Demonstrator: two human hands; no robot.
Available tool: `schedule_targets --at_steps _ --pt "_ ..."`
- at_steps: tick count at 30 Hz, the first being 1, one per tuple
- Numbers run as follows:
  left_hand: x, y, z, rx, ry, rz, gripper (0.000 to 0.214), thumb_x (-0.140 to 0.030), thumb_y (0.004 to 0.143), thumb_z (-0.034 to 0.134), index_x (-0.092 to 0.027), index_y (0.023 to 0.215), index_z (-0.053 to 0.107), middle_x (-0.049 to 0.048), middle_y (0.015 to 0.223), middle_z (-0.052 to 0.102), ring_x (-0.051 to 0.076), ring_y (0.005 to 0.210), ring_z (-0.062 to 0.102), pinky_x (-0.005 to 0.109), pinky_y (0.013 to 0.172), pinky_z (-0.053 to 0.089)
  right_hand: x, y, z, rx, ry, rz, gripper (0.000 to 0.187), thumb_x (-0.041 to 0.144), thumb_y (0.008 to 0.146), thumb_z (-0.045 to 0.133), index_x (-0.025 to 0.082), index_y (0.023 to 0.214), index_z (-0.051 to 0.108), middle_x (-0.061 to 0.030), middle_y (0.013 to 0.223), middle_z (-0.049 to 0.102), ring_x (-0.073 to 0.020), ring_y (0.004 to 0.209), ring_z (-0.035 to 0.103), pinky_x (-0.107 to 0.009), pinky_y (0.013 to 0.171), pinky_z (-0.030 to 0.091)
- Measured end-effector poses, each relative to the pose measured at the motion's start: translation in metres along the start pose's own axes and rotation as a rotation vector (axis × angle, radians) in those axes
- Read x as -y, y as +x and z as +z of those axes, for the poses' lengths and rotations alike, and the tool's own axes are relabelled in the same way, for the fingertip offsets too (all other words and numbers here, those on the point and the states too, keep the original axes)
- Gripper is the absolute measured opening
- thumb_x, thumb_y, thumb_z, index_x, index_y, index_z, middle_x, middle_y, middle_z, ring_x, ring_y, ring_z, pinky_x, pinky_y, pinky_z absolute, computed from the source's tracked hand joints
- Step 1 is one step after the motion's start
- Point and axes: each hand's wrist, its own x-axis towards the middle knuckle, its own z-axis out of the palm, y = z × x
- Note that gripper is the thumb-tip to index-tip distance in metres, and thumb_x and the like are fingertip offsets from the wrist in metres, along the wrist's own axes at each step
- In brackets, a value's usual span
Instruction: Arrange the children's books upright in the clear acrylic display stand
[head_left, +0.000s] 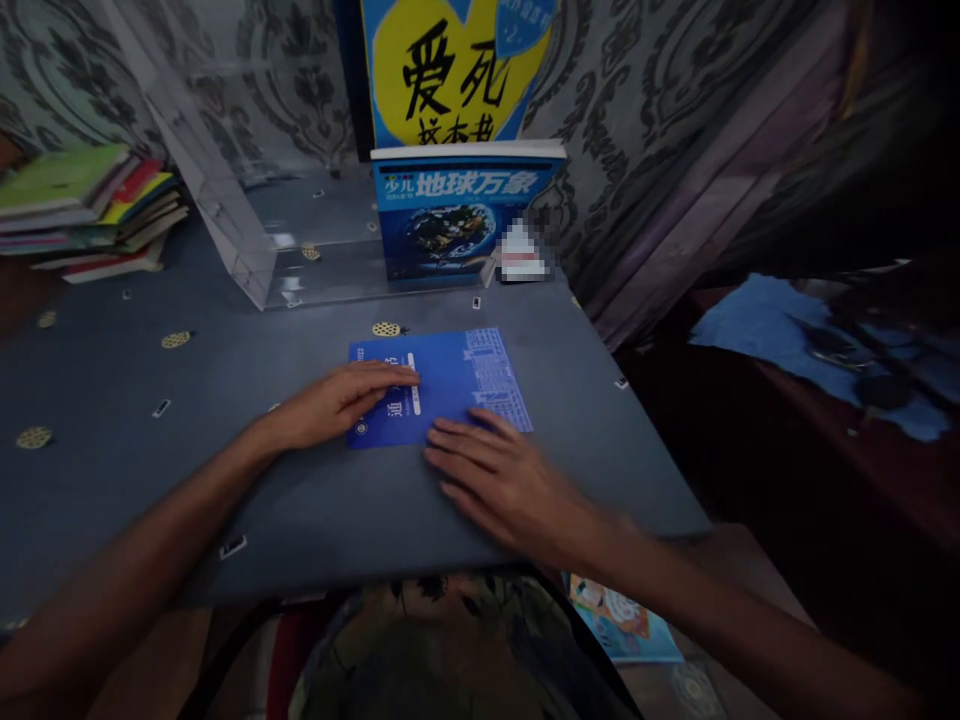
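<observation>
The left hand is laid out flat, fingers extended and close together, across the nine o'clock side of a blue booklet. At the booklet's five o'clock edge, the right hand is held open, palm down, its fingers slightly parted over the cover. The booklet is placed flat on a grey-blue tablecloth. At twelve o'clock a globe-covered book is propped upright in a clear rack; at ten o'clock books are piled in a stack.
</observation>
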Motion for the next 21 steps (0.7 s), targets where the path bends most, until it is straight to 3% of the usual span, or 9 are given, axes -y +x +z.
schedule_targets --at_steps 4,8,12,17,21 --pt "0.004 -0.002 0.005 -0.027 -0.036 0.02 0.042 -0.025 0.103 0.038 -0.027 0.139 0.06 0.0039 0.146 0.061 0.02 0.137 0.054 0.045 0.118 0.04 0.02 0.04 0.017 0.125 0.01 -0.139 0.039 0.028 0.102 0.054 0.015 0.138 0.06 -0.015 0.145 0.061 -0.0253 0.14 0.052 -0.052 0.12 0.037" --pt "0.003 -0.005 0.011 -0.061 0.036 0.066 0.04 -0.024 0.104 0.039 -0.024 0.138 0.06 0.0058 0.147 0.06 0.019 0.139 0.052 0.044 0.119 0.039 0.018 0.043 0.019 0.125 0.02 -0.161 0.036 0.028 0.103 0.051 0.014 0.135 0.061 -0.0131 0.143 0.063 -0.0233 0.138 0.053 -0.048 0.122 0.035" --pt "0.0 -0.005 0.012 -0.037 0.112 0.099 0.04 -0.024 0.104 0.038 -0.024 0.136 0.061 0.0065 0.148 0.059 0.019 0.139 0.052 0.044 0.119 0.039 -0.003 0.014 0.002 0.035 0.06 -0.074 0.032 0.023 0.105 0.045 0.021 0.127 0.068 -0.0085 0.127 0.073 -0.021 0.128 0.062 -0.05 0.118 0.039" --pt "-0.01 -0.005 0.011 0.008 0.265 0.102 0.044 -0.047 0.1 0.053 -0.025 0.138 0.06 0.0092 0.151 0.055 0.025 0.14 0.051 0.047 0.118 0.039 -0.043 0.007 -0.021 -0.016 0.013 0.026 0.03 0.025 0.103 0.046 0.02 0.115 0.072 -0.0102 0.11 0.078 -0.0237 0.109 0.07 -0.046 0.101 0.052" --pt "-0.021 -0.004 0.011 0.04 0.405 0.117 0.05 -0.052 0.095 0.061 -0.024 0.137 0.06 0.0116 0.152 0.053 0.03 0.139 0.051 0.049 0.116 0.041 -0.08 0.031 -0.018 -0.017 -0.114 0.204 0.036 0.028 0.101 0.048 0.016 0.13 0.066 -0.0158 0.136 0.066 -0.0301 0.129 0.059 -0.05 0.103 0.049"
